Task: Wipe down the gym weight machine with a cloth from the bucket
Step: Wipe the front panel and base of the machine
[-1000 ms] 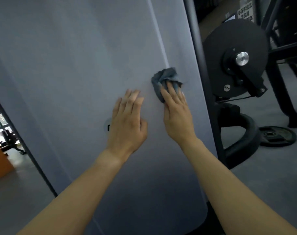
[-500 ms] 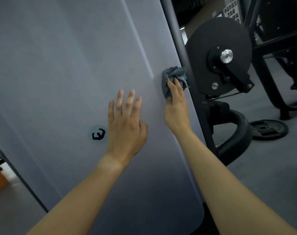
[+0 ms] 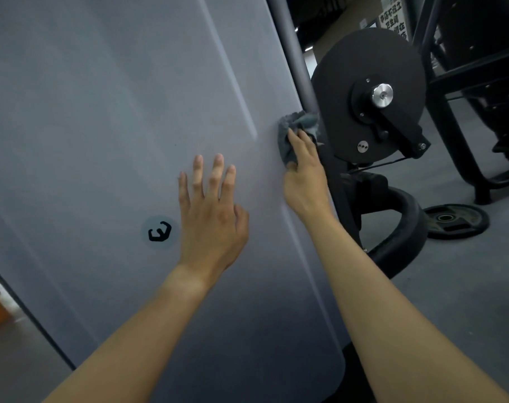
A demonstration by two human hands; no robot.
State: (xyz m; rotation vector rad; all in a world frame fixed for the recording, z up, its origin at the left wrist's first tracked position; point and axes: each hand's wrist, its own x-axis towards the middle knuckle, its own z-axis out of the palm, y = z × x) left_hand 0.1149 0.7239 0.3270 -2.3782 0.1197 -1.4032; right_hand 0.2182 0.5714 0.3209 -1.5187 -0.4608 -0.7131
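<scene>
A: Left hand [image 3: 209,225]?
B: Flat on the machine's grey panel [image 3: 116,112], fingers [image 3: 215,175] spread, released.
A: Right hand [image 3: 304,175]?
B: Gripping bunched grey cloth [image 3: 301,120], pressing it onto the panel's right edge, beside the black disc [image 3: 349,68].

Single head-worn wide-angle view, looking forward and down, close to grey panel [image 3: 116,112]
</scene>
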